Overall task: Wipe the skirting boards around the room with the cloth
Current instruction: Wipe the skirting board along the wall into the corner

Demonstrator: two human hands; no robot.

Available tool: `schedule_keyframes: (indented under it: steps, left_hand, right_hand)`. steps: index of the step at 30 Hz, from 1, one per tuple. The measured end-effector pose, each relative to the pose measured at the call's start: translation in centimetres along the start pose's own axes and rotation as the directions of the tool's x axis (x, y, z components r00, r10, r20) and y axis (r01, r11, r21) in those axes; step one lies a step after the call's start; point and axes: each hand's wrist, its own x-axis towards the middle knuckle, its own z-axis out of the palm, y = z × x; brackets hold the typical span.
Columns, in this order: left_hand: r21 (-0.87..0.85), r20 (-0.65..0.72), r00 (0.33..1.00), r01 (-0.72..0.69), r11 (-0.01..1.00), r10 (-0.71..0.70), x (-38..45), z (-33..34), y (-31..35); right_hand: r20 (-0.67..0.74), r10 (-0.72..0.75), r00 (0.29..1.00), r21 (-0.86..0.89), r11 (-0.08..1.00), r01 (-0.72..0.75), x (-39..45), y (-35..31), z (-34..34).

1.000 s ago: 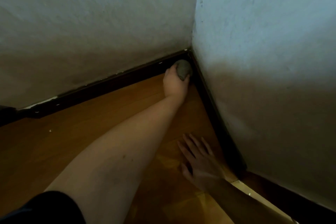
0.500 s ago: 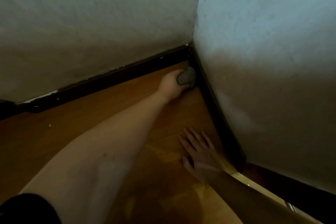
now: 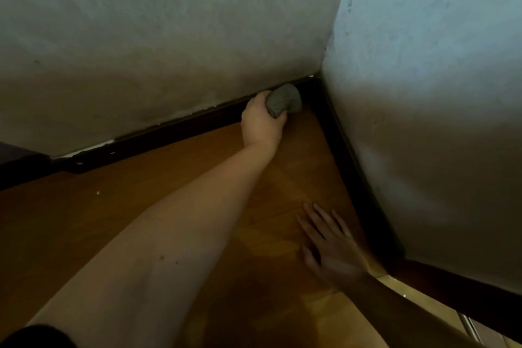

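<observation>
the left hand (image 3: 262, 121) gripped a bunched grey cloth (image 3: 284, 100), fingers curled round it, pressing it against the dark skirting board (image 3: 169, 135) at the foot of the left wall (image 3: 169, 37), close to the room's corner. the right hand (image 3: 332, 246) lay flat on the wooden floor (image 3: 113, 206), fingers spread and holding nothing, just beside the skirting of the right wall (image 3: 437, 93).
</observation>
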Motion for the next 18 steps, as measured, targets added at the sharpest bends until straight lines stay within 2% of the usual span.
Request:
schedule_keyframes:
  steps: [6, 12, 15, 18]
  left_hand:
    - [-0.048, -0.123, 0.981, 0.147, 0.988, -0.152, -1.2, -5.6, -6.7]
    - [-0.063, -0.277, 0.911, 0.298, 0.952, -0.304, -3.1, -11.9, -12.5]
    - [0.004, -0.302, 0.932, 0.211, 0.977, -0.2, -4.0, -12.8, -12.1]
    - [0.07, -0.21, 0.978, 0.036, 0.997, -0.021, -3.4, -10.7, -8.5]
  right_hand:
    - [-0.014, 0.003, 1.0, -0.013, 1.0, -0.003, 0.0, 0.1, 0.0]
    - [-0.027, 0.012, 1.0, -0.03, 0.999, -0.013, 0.1, 0.0, 0.2]
    - [-0.042, 0.006, 0.999, -0.042, 0.999, -0.007, 0.2, -0.2, 0.1]
    - [-0.041, -0.004, 0.999, -0.038, 0.999, 0.003, 0.0, 0.0, 0.3]
